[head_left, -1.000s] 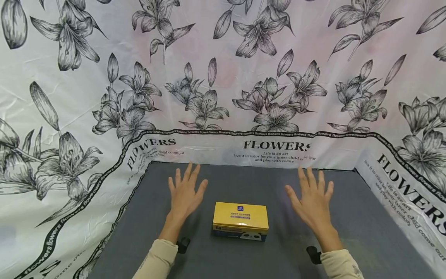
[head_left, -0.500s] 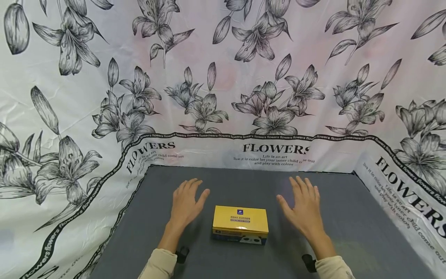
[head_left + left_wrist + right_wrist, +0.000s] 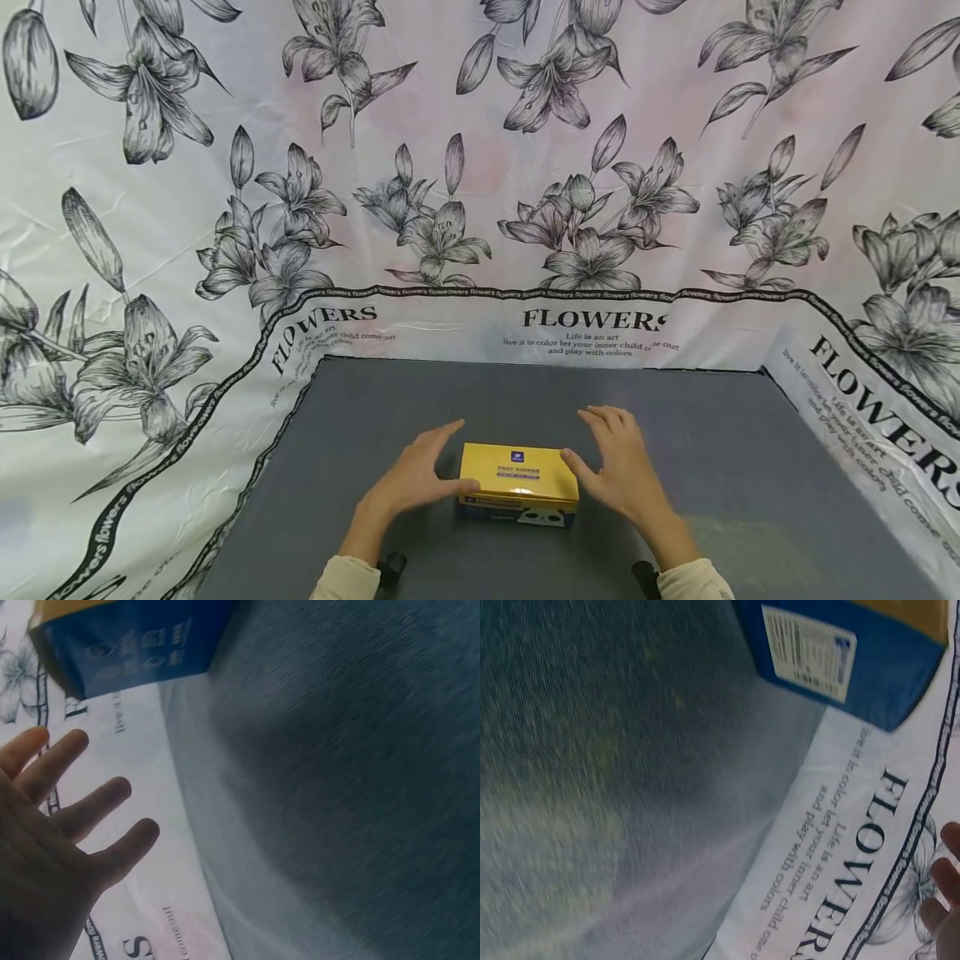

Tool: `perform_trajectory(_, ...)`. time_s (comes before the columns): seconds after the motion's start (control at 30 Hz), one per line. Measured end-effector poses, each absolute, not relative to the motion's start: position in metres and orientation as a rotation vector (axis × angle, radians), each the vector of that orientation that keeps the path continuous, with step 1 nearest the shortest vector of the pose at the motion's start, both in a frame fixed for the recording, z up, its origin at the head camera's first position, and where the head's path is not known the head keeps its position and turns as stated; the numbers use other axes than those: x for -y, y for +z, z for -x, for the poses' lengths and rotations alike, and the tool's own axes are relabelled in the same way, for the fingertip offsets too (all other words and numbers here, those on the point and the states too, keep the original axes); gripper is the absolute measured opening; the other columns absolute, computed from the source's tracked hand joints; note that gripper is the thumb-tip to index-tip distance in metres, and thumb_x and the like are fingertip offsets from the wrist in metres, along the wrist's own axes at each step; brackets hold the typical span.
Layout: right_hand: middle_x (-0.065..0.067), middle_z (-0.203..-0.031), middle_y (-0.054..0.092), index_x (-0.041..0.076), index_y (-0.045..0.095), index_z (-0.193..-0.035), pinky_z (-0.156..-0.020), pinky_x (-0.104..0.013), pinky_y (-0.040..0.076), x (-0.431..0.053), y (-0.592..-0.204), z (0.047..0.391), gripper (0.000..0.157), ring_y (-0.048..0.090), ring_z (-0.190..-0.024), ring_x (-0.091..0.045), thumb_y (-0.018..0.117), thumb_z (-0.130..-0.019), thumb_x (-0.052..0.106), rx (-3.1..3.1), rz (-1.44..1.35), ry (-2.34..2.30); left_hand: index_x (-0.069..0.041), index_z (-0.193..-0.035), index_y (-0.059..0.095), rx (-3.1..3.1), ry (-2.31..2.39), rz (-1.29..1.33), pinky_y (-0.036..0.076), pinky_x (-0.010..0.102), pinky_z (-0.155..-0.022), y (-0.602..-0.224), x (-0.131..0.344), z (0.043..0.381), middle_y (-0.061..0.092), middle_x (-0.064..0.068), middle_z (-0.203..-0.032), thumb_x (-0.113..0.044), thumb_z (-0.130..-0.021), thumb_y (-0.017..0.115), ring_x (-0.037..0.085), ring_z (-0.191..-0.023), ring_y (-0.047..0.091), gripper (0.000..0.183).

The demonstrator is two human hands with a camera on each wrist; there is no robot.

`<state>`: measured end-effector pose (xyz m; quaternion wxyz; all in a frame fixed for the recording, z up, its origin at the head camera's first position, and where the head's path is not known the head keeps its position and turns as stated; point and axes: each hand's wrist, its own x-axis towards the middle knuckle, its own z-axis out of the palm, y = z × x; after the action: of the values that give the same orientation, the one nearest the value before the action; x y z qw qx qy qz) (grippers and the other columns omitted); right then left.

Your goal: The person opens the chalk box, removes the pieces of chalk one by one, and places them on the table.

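Observation:
A yellow and dark blue cardboard box (image 3: 517, 475) with a panda print on its front lies on the grey tabletop. My left hand (image 3: 412, 475) is at the box's left side, its thumb overlapping the front left corner in the head view. On the right, my right hand (image 3: 618, 467) has its thumb tip by the box's right top edge. Both hands have relaxed fingers and grip nothing. The left wrist view shows a blue end of the box (image 3: 142, 649) beyond spread fingers (image 3: 97, 806). In the right wrist view, the other end of the box (image 3: 847, 660) carries a white barcode label.
The grey tabletop (image 3: 750, 467) stretches around the box. White cloth (image 3: 450, 329) printed with black lilies and lettering rises behind the table and along both sides. Dark straps (image 3: 392, 571) show at the cuffs.
Both hands have come down and inward from spread positions to either side of the box. The box has stayed in place on the table; the view tilted slightly.

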<state>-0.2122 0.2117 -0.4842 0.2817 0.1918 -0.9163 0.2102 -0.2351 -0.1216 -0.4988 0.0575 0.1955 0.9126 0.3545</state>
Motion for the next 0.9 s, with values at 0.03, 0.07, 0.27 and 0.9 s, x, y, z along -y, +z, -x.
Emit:
perform_trajectory(0.03, -0.020, -0.131, 0.062, 0.000, 0.064, -0.130, -0.101, -0.064, 0.040, -0.209, -0.486, 0.212, 0.059, 0.051, -0.124, -0.041, 0.080, -0.085, 0.034, 2.453, -0.537, 0.553, -0.029, -0.161, 0.032, -2.750, 1.081, -0.584, 0.030, 0.075, -0.110, -0.501, 0.121, 0.234, 0.038, 0.007, -0.164, -0.066, -0.077, 0.077, 0.041, -0.150, 0.035, 0.102)
perform_trajectory(0.07, -0.019, -0.129, 0.063, 0.001, 0.066, -0.128, -0.100, -0.063, 0.041, -0.206, -0.488, 0.211, 0.057, 0.052, -0.122, -0.040, 0.081, -0.085, 0.035, 2.449, -0.561, 0.545, -0.030, -0.162, 0.030, -2.738, 1.082, -0.580, 0.030, 0.075, -0.110, -0.503, 0.120, 0.233, 0.038, 0.006, -0.163, -0.066, -0.075, 0.080, 0.041, -0.150, 0.035, 0.107)
perform_trajectory(0.27, -0.012, -0.125, 0.067, 0.008, 0.071, -0.121, -0.097, -0.060, 0.046, -0.188, -0.494, 0.208, 0.051, 0.057, -0.117, -0.034, 0.081, -0.084, 0.042, 2.480, -0.643, 0.541, -0.029, -0.162, 0.024, -2.708, 1.099, -0.535, 0.035, 0.073, -0.107, -0.516, 0.115, 0.229, 0.038, 0.009, -0.162, -0.061, -0.067, 0.088, 0.043, -0.147, 0.037, 0.119)
perform_trajectory(0.9, -0.001, -0.123, 0.070, 0.016, 0.071, -0.124, -0.096, -0.051, 0.051, -0.169, -0.499, 0.207, 0.060, 0.061, -0.114, -0.024, 0.075, -0.083, 0.060, 2.647, -0.739, 0.514, -0.019, -0.160, 0.027, -2.617, 1.129, -0.499, 0.041, 0.066, -0.105, -0.532, 0.110, 0.233, 0.045, 0.019, -0.153, -0.048, -0.072, 0.091, 0.044, -0.138, 0.047, 0.113)
